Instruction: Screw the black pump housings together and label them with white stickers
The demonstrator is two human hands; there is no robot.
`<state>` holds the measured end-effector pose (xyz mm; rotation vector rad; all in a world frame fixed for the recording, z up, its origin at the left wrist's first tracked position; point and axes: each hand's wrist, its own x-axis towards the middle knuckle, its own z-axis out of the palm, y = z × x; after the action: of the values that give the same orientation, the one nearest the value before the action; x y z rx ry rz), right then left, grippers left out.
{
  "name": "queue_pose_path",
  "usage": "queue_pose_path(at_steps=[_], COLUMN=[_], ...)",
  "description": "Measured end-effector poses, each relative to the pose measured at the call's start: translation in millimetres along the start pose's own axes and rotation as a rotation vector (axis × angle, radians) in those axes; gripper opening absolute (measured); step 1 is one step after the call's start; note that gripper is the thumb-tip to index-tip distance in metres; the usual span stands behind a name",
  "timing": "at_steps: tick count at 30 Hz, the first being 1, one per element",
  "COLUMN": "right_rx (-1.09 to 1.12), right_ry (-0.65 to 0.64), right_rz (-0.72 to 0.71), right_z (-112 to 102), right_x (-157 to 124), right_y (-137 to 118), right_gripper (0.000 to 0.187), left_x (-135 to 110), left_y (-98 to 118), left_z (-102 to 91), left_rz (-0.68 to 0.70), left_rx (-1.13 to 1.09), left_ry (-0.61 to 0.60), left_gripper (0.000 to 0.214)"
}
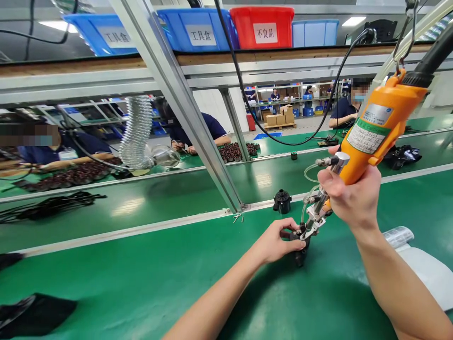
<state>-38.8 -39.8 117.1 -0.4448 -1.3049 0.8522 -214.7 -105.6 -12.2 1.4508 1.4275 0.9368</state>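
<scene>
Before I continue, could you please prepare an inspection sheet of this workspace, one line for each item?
Surface: green bench top, glossy.
Work things: orange power tool, tilted, lower end at the small black part; exact contact unclear. Another black part stands beyond.
Clutter: small thin pieces near the foot of the metal post; black item at left; pale sheet at right.
Hands: left hand holds the small black part; right hand grips the tool.
Cables: black cable loops down beyond the tool; dark bundle at left.
Surroundings: blue bins and red bin overhead; people seated across.
</scene>
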Motion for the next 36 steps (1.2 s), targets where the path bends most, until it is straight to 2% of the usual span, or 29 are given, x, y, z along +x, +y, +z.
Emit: queue_pose_path(at_steps=[9, 15, 19, 21, 25, 26, 28, 30, 32, 36], right_rx=[-0.021, -0.01, -0.02, -0.021, -0.054, -0.061, -0.067, -0.084, -0.111, -0.071], right_ry=[-0.051, -0.097, -0.069, -0.048, 0.015, 0.045, 0.115, 0.174, 0.203, 0.138], right_rz=[0.071, 0.116, 0.094, 0.057, -0.059, -0.087, -0.135, -0.164, -0.167, -0.105], right_z=[21.2, 20.9, 20.7, 18.8, 2.4, -4.2, -18.6, -31.1, -38.5, -36.4], right_x=[-13.2, -18.3, -20.6, -18.4, -5.2, -0.8, 7.5, 13.1, 14.6, 8.5], right_y=[19.1, 26.2, 29.6, 28.6, 20.3, 17.9, 14.3, 13.0, 13.1, 13.4], right_gripper=[0.049, 0.051, 0.051, 0.05, 0.048, 0.047, 0.046, 0.043, 0.041, 0.042], left_x=[-2.4, -6.3, -8.6, -9.8, -8.8, -7.6, -4.8, -2.9, -2.6, -4.8], left_y=[2.7, 1.1, -6.7, -15.1, -40.1, -46.2, -55.6, -60.6, -61.7, -58.9], left_z=[0.1, 0.3, 6.4, 14.9, 30.8, 31.8, 30.0, 26.9, 27.0, 38.7], left_rz=[0.092, 0.12, 0.13, 0.136, 0.153, 0.17, 0.231, 0.276, 0.265, 0.235], left_rx=[0.056, 0.007, -0.001, 0.033, 0.139, 0.111, -0.025, -0.183, -0.266, -0.283], left_ry=[-0.001, 0.001, 0.024, 0.097, 0.399, 0.432, 0.35, 0.159, 0.043, 0.125], left_gripper=[0.034, 0.034, 0.033, 0.031, 0.031, 0.032, 0.043, 0.062, 0.072, 0.06])
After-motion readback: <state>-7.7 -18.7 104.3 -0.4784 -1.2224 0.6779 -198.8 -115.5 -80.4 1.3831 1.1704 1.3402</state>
